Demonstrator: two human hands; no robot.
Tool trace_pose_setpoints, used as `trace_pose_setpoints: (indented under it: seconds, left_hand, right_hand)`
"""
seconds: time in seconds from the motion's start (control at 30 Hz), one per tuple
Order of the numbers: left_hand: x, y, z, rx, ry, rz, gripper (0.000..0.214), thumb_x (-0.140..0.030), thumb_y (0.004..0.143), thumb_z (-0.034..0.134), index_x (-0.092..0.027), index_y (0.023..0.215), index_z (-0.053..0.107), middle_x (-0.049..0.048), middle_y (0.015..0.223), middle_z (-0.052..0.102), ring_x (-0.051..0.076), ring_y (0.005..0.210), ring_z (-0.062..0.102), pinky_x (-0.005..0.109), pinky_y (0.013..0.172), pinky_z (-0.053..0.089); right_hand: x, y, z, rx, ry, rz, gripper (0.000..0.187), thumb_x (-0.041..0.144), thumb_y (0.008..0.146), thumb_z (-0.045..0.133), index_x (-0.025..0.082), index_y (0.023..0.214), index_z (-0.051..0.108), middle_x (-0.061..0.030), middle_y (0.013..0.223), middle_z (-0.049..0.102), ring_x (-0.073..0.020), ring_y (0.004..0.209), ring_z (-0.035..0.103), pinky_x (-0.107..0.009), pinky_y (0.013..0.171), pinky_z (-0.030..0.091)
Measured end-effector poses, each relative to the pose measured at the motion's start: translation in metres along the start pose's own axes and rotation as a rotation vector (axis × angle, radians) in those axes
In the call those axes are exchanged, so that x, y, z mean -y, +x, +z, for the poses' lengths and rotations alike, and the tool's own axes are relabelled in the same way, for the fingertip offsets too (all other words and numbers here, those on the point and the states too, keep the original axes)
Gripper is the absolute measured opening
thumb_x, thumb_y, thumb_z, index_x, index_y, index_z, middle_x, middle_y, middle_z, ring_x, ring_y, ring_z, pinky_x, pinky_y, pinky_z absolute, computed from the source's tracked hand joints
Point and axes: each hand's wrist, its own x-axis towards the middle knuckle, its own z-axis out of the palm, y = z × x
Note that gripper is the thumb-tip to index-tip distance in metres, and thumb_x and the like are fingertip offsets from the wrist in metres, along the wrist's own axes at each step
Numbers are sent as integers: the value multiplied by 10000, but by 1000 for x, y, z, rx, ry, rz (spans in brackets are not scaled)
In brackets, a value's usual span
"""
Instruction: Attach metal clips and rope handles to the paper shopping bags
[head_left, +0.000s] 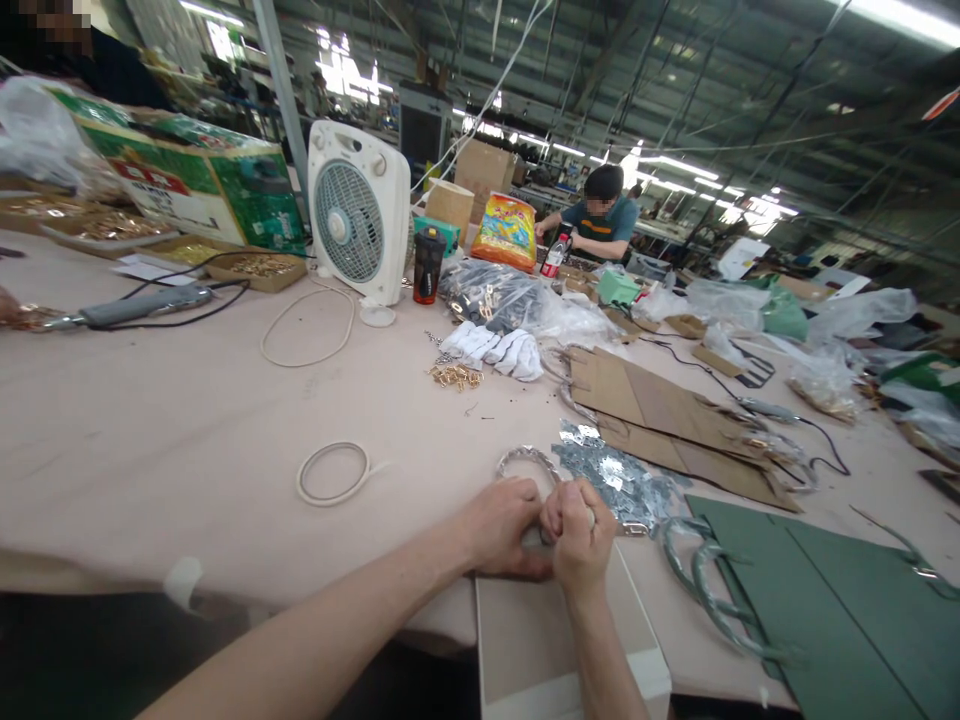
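My left hand (pixel 501 525) and my right hand (pixel 576 535) meet at the near edge of the table, both with fingers curled round a small pale object that I cannot make out. They sit above an open cardboard box (pixel 555 640) at the table's edge. Just beyond my hands lie a curved metal chain handle (pixel 525 458) and a heap of small silvery pieces (pixel 615 475).
A white fan (pixel 358 210), a dark cup (pixel 428 264), white gloves (pixel 499 348), small gold parts (pixel 454 375) and a white cord loop (pixel 333 472) lie on the pink table (pixel 150 420). Cardboard sheets (pixel 660 410) and green sheets (pixel 840 600) lie right. Another person (pixel 600 215) works at the far side.
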Motion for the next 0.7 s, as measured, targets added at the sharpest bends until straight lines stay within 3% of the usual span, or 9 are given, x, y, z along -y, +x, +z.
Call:
trace_pose_setpoints:
  seconds: [0.13, 0.23, 0.33, 0.43, 0.5, 0.6, 0.7]
  left_hand:
    - [-2, -2, -3, -12, -7, 7, 517, -633, 758, 787, -264, 1114, 723, 48, 984, 618, 238, 932, 604, 337, 841, 470]
    - [-3, -2, -7, -6, -10, 23, 653, -671, 760, 777, -303, 1289, 673, 42, 987, 606, 234, 909, 592, 335, 821, 461]
    - [-3, -2, -7, 5, -15, 21, 587, -660, 765, 777, -289, 1215, 707, 42, 979, 603, 225, 897, 586, 329, 823, 455]
    - [-3, -2, -5, -8, -8, 10, 485, -603, 754, 803, -265, 1095, 738, 45, 969, 601, 226, 916, 591, 326, 840, 451]
    - [-3, -2, -5, -16, -3, 9, 512, -598, 742, 816, -275, 1131, 732, 40, 964, 596, 227, 916, 590, 325, 831, 449]
    - [-4, -2, -8, -2, -5, 26, 603, -629, 751, 804, -313, 1251, 690, 29, 961, 590, 221, 889, 582, 324, 801, 449]
    - [-6, -2, -8, -3, 5, 21, 538, -607, 751, 804, -267, 1159, 718, 38, 965, 599, 222, 892, 586, 326, 804, 459]
  right_hand:
    - [16, 2, -8, -57, 242, -3, 400, 334, 1027, 537, 220, 656, 435, 77, 523, 381, -84, 418, 315, -224, 406, 256]
    - [31, 3, -10, -99, 356, -115, 360, 302, 996, 549, 213, 659, 458, 79, 510, 367, -83, 421, 307, -224, 431, 293]
    - [28, -1, -5, -92, 348, -160, 370, 316, 991, 549, 215, 647, 459, 78, 505, 363, -90, 424, 327, -233, 440, 317]
    - [17, -4, 0, -78, 272, -65, 387, 312, 1010, 541, 219, 646, 447, 77, 507, 368, -93, 414, 323, -226, 408, 274]
    - [17, -4, 0, -67, 265, -50, 381, 304, 1013, 537, 219, 652, 450, 76, 509, 373, -92, 413, 316, -224, 402, 265]
    - [26, -2, -1, -76, 310, -152, 362, 294, 1003, 533, 216, 657, 464, 76, 511, 372, -94, 424, 330, -233, 430, 306]
    - [24, -3, 1, -105, 275, -177, 372, 301, 994, 552, 217, 643, 460, 77, 502, 371, -92, 421, 334, -233, 434, 300]
